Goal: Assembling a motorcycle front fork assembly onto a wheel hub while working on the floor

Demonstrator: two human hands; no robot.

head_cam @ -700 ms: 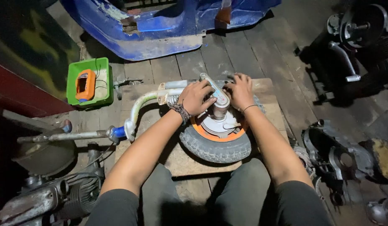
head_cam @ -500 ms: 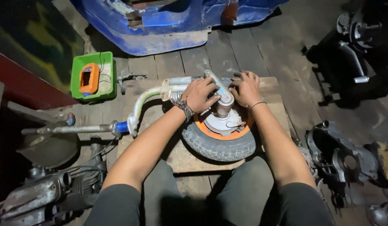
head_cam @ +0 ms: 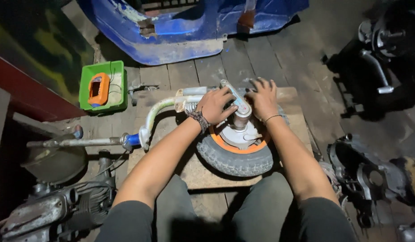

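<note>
A small scooter wheel (head_cam: 236, 159) with a grey tyre and an orange rim lies flat on a wooden board (head_cam: 203, 172). A pale curved fork tube (head_cam: 160, 112) runs left from it. A grey metal shock absorber (head_cam: 236, 101) rises from the hub. My left hand (head_cam: 215, 105), with a braided wristband, is closed around the shock's upper part. My right hand (head_cam: 262, 97) rests with spread fingers on the wheel's far side, beside the shock. What lies under the palms is hidden.
A green tray (head_cam: 119, 85) holding an orange meter (head_cam: 98, 88) sits at the left. A blue scooter body panel (head_cam: 185, 27) lies beyond. Engine parts (head_cam: 59, 201) are at lower left, dark metal parts (head_cam: 373, 175) at right, more (head_cam: 382, 45) upper right.
The view has drifted slightly, so the wheel sits a little lower and to the right. Both hands stay on the shock and hub; my right fingers have spread a little.
</note>
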